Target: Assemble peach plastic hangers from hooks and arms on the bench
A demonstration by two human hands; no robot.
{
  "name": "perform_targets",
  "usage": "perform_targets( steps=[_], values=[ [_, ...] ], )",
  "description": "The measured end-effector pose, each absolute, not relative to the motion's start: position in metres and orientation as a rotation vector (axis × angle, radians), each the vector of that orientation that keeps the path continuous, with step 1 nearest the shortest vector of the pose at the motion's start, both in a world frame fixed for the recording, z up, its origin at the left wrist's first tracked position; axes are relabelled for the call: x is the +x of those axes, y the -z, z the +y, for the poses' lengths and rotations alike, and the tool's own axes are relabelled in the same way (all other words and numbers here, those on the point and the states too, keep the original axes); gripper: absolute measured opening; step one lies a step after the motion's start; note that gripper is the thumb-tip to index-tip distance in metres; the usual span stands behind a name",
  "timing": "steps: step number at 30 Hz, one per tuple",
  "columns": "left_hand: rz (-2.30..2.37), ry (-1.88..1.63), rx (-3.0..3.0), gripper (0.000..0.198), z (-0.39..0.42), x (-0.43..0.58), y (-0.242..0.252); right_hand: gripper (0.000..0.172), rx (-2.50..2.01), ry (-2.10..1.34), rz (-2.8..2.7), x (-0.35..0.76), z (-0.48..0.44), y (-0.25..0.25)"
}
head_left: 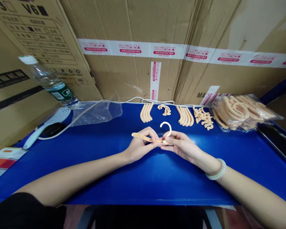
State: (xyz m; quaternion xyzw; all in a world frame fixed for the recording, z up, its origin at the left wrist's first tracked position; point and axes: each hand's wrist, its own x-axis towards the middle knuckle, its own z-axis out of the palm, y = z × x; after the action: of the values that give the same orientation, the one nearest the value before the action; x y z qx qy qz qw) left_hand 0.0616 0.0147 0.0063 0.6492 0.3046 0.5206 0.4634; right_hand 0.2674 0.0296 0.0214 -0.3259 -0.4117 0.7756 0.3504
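Note:
Over the middle of the blue table (pixel 109 159), both my hands meet on a peach plastic hanger part. My left hand (pixel 140 146) pinches a long flat arm piece (pixel 143 137) that sticks out to the left. My right hand (pixel 181 144), with a bead bracelet at the wrist, grips the joint where a curved hook (pixel 166 126) stands up above the fingers. The fingers of both hands are closed on the piece.
At the table's back lie rows of curved arm pieces (pixel 146 112) (pixel 185 115), loose hooks (pixel 165 109), small connectors (pixel 203 118) and a clear bag of parts (pixel 240 111). At the left are an empty plastic bag (pixel 95 111), a water bottle (pixel 50 81) and a white cable. Cardboard boxes stand behind.

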Motion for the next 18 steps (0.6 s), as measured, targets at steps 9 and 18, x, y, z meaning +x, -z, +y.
perform_targets(
  steps=[9, 18],
  values=[
    [0.771, -1.236, 1.534, 0.030, 0.0183, 0.0622, -0.0032, 0.035, -0.932, -1.855, -1.129, 0.2635, 0.0253, -0.0214],
    [0.808, -1.183, 1.510, 0.031, 0.0181, 0.0623, -0.0047, 0.041, -1.001, -1.669, -1.260, 0.2598, 0.0219, -0.0189]
  ],
)
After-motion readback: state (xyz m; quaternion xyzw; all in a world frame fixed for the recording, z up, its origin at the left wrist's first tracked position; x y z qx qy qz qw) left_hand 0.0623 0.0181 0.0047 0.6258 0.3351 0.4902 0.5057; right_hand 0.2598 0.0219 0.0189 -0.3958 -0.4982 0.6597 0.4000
